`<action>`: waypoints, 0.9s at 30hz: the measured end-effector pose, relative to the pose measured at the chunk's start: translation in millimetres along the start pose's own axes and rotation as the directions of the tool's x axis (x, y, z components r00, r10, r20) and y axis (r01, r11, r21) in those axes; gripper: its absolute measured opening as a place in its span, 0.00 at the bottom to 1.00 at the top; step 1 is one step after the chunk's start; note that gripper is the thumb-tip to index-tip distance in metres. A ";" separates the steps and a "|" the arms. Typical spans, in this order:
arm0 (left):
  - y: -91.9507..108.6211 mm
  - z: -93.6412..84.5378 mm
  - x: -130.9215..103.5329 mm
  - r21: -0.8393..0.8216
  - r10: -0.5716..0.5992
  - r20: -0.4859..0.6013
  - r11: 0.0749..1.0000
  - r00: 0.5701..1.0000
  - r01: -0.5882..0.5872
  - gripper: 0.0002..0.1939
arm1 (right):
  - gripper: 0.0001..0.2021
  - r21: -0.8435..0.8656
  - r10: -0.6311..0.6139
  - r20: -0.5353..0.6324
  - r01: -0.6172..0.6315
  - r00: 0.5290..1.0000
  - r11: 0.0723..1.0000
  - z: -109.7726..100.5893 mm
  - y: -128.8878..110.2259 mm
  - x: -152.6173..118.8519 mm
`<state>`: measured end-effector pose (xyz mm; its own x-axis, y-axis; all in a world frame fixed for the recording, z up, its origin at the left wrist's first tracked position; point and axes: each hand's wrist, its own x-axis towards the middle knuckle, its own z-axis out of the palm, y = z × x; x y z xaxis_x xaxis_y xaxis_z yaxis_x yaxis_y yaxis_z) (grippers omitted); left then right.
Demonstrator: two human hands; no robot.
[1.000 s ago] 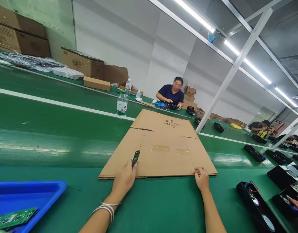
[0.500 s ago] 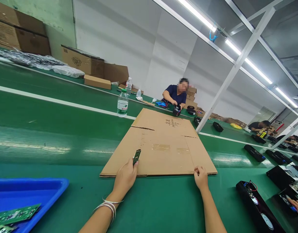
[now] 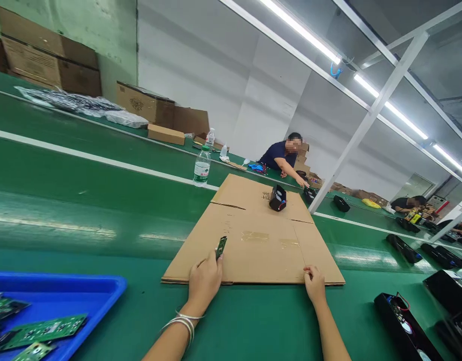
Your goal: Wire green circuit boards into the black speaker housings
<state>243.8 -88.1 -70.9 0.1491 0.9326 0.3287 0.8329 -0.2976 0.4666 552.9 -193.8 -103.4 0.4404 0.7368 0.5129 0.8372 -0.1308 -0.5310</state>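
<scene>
My left hand point(image 3: 205, 278) is closed around a small green circuit board point(image 3: 221, 246), which points up and away over the near left part of a flat cardboard sheet point(image 3: 261, 258). At the sheet's near right edge, my right hand point(image 3: 314, 283) rests with its fingers curled together; whether anything is between them is hidden. A black speaker housing point(image 3: 278, 198) with a round driver and wires sits on the far part of the cardboard, beside some handwriting.
A blue tray point(image 3: 103, 286) with several circuit boards stands at the lower left. A water bottle point(image 3: 201, 166) is left of the cardboard. Black housings point(image 3: 400, 326) lie to the right. Across the bench a co-worker point(image 3: 279, 155) reaches toward another housing; a white post point(image 3: 351, 150) rises nearby.
The black speaker housing has gone from the co-worker's hands onto the cardboard, and the co-worker's arm now stretches sideways. My view has shifted slightly left; my hands keep their places on the cardboard.
</scene>
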 end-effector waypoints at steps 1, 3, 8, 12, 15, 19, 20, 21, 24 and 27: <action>0.1 0.6 0.1 -0.003 0.002 -0.007 1.000 1.000 -0.002 0.17 | 0.10 0.018 0.011 0.003 -0.011 1.000 1.000 -3.1 0.6 -0.6; 0.5 1.2 0.1 -0.013 0.002 -0.018 1.000 1.000 -0.002 0.17 | 0.10 0.054 0.036 0.015 -0.037 0.999 0.998 -8.6 1.0 -2.4; 1.1 1.4 -1.1 -0.050 -0.004 -0.022 0.999 1.000 0.003 0.16 | 0.09 0.160 0.095 0.071 -0.105 0.993 0.982 -13.0 -3.1 -7.6; 0.4 3.7 -0.9 -0.076 -0.025 -0.008 0.997 1.000 0.025 0.16 | 0.13 0.232 0.142 0.049 -0.150 0.989 0.961 -17.0 -5.4 2.2; 0.4 6.9 0.2 -0.091 -0.053 -0.001 0.994 0.999 0.053 0.16 | 0.17 0.237 0.167 0.012 -0.165 0.986 0.957 -16.2 -8.4 24.7; 1.7 10.0 1.6 -0.112 -0.087 -0.003 0.990 0.996 0.086 0.16 | 0.13 0.175 0.093 0.134 -0.115 0.987 0.978 11.8 -27.5 66.2; 2.2 10.3 1.9 -0.120 -0.093 -0.007 0.989 0.996 0.092 0.16 | 0.12 0.151 0.063 0.180 -0.091 0.982 0.984 23.4 -35.3 77.6; 2.7 10.4 2.0 -0.129 -0.097 -0.011 0.987 0.995 0.095 0.16 | 0.11 0.127 0.034 0.223 -0.064 0.974 0.990 35.9 -43.8 89.3; 3.8 10.5 2.2 -0.154 -0.101 -0.027 0.983 0.994 0.096 0.16 | 0.11 0.066 -0.034 0.303 0.014 0.952 0.998 73.6 -69.7 125.5; 3.7 12.2 1.8 -0.166 -0.105 -0.047 0.981 0.993 0.096 0.17 | 0.13 0.030 -0.065 0.302 0.058 0.951 0.998 103.7 -90.3 159.7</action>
<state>253.6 -85.0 -78.7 0.0354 0.9482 0.3158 0.7432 -0.2362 0.6260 514.1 4.4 -43.5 0.2667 0.9098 0.3180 0.8515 -0.0678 -0.5200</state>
